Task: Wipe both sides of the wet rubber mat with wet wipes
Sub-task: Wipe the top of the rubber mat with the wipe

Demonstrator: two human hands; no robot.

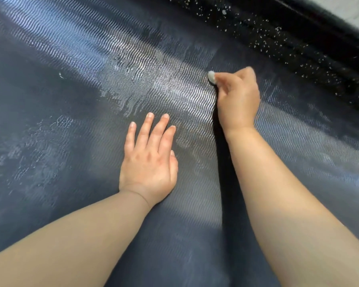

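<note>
Rubber, dark blue-grey and ribbed in fine waves, fills the view: the mat (71,100) is spread on a black speckled floor (278,38), with a wet sheen across its middle. It is pressed flat by the left hand (148,162), fingers straight. A small balled wet wipe (211,77) is pinched in the right hand (238,98), low at the mat's surface. The upper side is judged mid-wipe; a firm drag across the glistening patch is called for next. No writing or brand is seen.
</note>
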